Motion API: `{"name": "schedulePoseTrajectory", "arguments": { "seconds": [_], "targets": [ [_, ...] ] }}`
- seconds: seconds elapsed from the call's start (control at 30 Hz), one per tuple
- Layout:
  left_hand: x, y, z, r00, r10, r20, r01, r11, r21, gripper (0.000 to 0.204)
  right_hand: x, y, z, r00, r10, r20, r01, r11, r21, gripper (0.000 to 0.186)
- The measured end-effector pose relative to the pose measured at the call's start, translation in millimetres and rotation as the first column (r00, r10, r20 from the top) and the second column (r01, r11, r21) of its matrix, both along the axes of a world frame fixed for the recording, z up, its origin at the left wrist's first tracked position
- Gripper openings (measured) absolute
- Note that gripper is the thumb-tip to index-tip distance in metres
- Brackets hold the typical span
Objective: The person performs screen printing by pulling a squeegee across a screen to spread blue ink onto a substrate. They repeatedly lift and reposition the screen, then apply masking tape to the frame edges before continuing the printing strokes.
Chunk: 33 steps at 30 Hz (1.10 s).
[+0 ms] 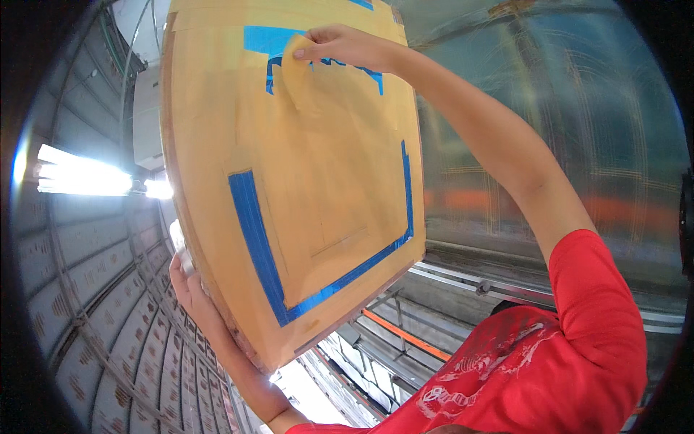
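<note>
A large framed yellow panel point(202, 130), like a printing screen, stands tilted in front of me. Strips of blue tape point(258, 246) border its middle on the left, bottom and right, with more blue tape point(264, 40) near the top. My right hand point(347, 48) pinches the upper edge of a thin tan sheet point(295, 72), which curls away from the panel there. Lower down, the sheet seems to lie against the panel. At the panel's left edge, my left hand point(191, 293) closes around a small white thing point(178, 237), partly hidden and too unclear to name.
A large shiny, scuffed surface point(549, 166) fills the right side. Metal rails point(506, 286) and an orange bar point(405, 334) run below the panel. A bright tube lamp point(87, 172) and a wall of printed panels or boxes point(101, 318) are on the left.
</note>
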<state>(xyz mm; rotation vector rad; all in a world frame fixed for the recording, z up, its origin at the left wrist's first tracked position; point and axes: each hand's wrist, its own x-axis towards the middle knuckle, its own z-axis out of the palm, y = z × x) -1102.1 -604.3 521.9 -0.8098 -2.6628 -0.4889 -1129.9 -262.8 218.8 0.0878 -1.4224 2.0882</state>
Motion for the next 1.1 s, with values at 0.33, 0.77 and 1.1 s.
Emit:
{"name": "schedulePoseTrajectory", "arguments": {
  "seconds": [0.33, 0.77, 1.1],
  "targets": [
    [1, 4, 1, 0.999, 0.015, -0.034, -0.016, 1.000, -0.023, 0.045, -42, -9, 29, 0.927, -0.361, 0.101, 0.344, 0.926, 0.154, 0.061],
    [2, 10, 3, 1.000, -0.012, -0.010, 0.012, 0.999, -0.033, 0.047, -42, -47, 53, 0.934, -0.054, -0.353, -0.274, 0.526, -0.805, 0.020],
    [1, 5, 8, 0.993, -0.106, 0.045, 0.106, 0.994, -0.012, 0.041, -53, -9, 64, 0.980, -0.195, -0.045, 0.071, 0.550, -0.832, 0.033]
  ]
}}
